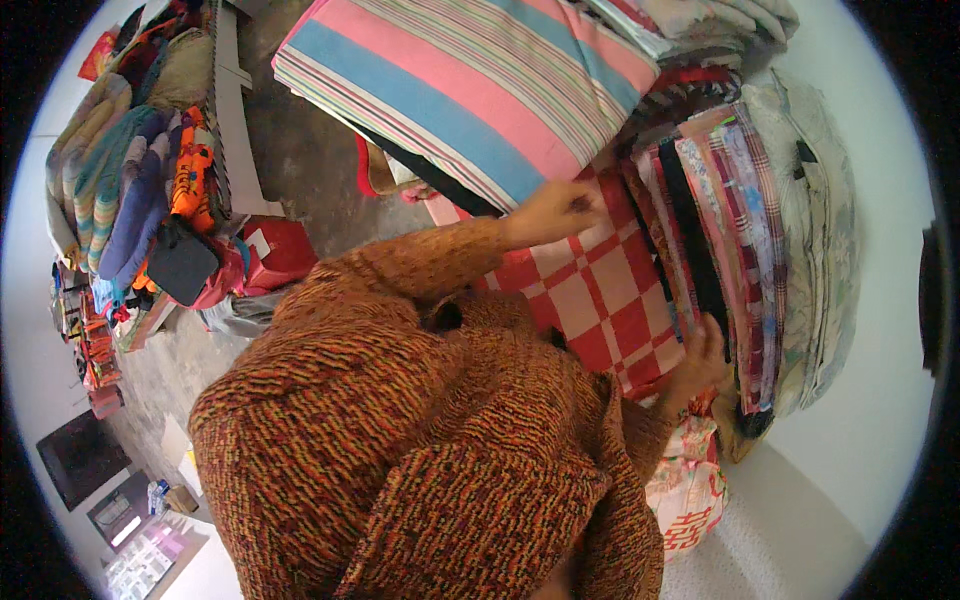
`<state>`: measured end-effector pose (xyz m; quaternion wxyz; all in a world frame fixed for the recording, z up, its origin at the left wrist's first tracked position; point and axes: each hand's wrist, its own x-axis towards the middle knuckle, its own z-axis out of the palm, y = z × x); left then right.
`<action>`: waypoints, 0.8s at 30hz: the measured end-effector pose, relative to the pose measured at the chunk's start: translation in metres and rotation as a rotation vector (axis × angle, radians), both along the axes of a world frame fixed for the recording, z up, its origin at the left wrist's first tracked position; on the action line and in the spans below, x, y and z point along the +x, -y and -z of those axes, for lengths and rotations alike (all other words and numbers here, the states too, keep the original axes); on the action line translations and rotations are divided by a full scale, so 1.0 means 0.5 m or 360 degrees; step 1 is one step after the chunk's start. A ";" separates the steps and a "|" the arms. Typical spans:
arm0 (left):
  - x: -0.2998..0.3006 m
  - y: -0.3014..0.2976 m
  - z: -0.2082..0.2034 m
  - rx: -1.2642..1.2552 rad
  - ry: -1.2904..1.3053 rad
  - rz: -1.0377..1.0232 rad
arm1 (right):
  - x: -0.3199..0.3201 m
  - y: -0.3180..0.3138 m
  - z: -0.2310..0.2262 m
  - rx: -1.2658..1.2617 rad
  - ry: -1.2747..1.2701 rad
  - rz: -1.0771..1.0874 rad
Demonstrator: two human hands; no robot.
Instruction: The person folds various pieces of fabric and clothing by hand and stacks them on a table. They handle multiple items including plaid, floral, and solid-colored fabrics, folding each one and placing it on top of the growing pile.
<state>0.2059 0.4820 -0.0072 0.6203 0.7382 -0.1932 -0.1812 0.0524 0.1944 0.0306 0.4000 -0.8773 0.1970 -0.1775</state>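
Head view, hands point(552, 214) apart, near folded cloths point(470, 85)

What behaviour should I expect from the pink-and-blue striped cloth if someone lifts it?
The striped cloth will probably sag or unfold, being fabric in loose folded layers. It may feel fairly heavy, since it is broad and many-layered. Rolling seems unlikely, given its flat shape.

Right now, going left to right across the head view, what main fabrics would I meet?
Purplish-blue cloth, bright orange printed cloth, pink-and-blue striped folded cloth, black folded cloth, pale patterned folded cloth.
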 end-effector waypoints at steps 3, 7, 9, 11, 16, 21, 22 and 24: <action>-0.096 -0.086 0.097 0.0241 -0.0389 0.0041 | 0.036 -0.123 0.054 0.0681 -0.0171 -0.0219; -0.161 -0.160 0.166 0.0305 -0.0550 0.0165 | 0.100 -0.253 0.089 0.1314 -0.0465 -0.0486; -0.153 -0.172 0.139 0.0346 -0.0592 0.0145 | 0.131 -0.304 0.106 0.1548 -0.0569 -0.0504; -0.152 -0.182 0.134 0.0296 -0.0672 0.0038 | 0.158 -0.334 0.137 0.1752 -0.0643 -0.0525; -0.163 -0.224 0.194 0.0234 -0.0586 -0.0194 | 0.196 -0.386 0.187 0.2071 -0.0712 -0.0616; -0.176 -0.251 0.158 0.0106 -0.0623 -0.0333 | 0.229 -0.400 0.185 0.2021 -0.0695 -0.0511; -0.176 -0.257 0.143 0.0118 -0.0612 -0.0330 | 0.233 -0.413 0.152 0.2277 -0.0692 -0.0279; -0.184 -0.266 0.155 0.0126 -0.0605 -0.0408 | 0.238 -0.414 0.163 0.2381 -0.0627 -0.0261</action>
